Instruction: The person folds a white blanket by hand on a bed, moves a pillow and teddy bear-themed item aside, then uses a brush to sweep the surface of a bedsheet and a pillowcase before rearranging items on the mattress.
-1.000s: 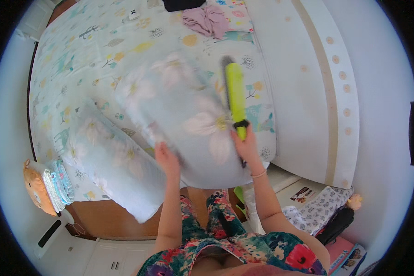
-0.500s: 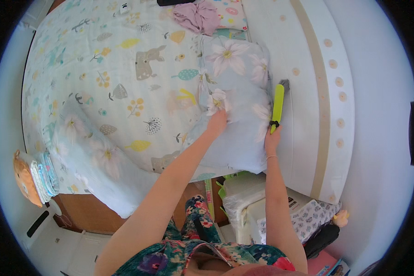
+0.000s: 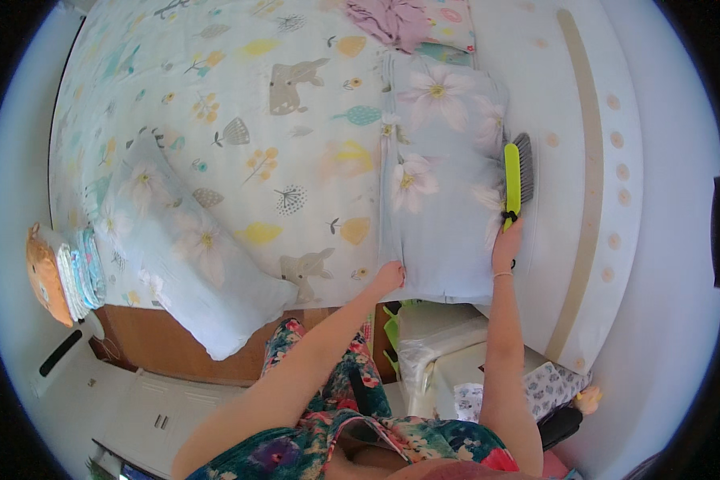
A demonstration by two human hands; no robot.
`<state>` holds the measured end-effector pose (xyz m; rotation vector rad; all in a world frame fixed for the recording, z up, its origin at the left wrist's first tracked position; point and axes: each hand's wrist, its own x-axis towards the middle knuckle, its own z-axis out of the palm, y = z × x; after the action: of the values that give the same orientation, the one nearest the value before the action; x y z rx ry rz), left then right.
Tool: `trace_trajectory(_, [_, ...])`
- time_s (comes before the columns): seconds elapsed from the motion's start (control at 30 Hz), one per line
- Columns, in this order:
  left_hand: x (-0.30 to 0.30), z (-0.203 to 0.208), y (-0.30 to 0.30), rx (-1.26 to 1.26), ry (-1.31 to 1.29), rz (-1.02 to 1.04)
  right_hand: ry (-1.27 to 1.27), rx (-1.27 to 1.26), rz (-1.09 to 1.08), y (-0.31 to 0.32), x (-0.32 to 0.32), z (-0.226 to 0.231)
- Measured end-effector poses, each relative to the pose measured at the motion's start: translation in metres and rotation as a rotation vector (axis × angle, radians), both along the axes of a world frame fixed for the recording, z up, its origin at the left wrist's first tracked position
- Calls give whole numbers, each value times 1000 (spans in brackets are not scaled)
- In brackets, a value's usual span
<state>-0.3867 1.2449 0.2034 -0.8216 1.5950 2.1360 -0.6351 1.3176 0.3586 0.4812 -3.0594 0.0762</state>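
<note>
My right hand (image 3: 506,246) is wrapped round the handle of a lime-green bed brush (image 3: 514,180) with grey bristles, held at the right edge of a pillow (image 3: 444,232). The pillow lies along the bed in a pale blue-grey case with large white flowers. At its near left corner my left hand (image 3: 390,276) is closed, the fingers gripping the case's edge. Another pillow (image 3: 196,248) in the same print lies slanted on the left side of the bed, one corner hanging over the near edge.
A patterned sheet (image 3: 304,136) covers the bed, with a white padded headboard (image 3: 560,208) along its right. Crumpled mauve cloth (image 3: 392,22) lies at the far side. A plastic-wrapped stack (image 3: 436,336) stands below the bed's near edge; folded diapers (image 3: 84,276) and an orange plush (image 3: 46,272) are far left.
My left hand has moved from the pillow's middle to its near corner, and the pillow now lies flatter and straighter. The brush has turned so more bristles show. The whole view has shifted.
</note>
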Motion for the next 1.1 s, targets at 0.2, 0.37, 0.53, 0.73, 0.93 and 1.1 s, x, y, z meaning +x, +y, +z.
trace_trajectory(0.2, [68, 29, -40, -398, -36, 343, 70, 82, 181, -17, 44, -4])
trace_trajectory(0.37, [239, 119, -181, -874, -78, 642, -262, -279, 244, -84, 153, -15])
trace_trajectory(0.53, [433, 96, -271, -1335, -924, 824, -818, -602, 457, -185, 303, -107])
trace_trajectory(0.73, [535, 2, -266, -51, -799, 1356, -1187, -427, 504, -273, 477, -129])
trace_trajectory(0.93, [453, 16, -277, -74, -606, 1324, -1107, -505, 376, -301, 514, -133])
trace_trajectory(1.1, [399, 131, -278, -109, -191, 1608, -1042, -606, 318, -298, 480, -50])
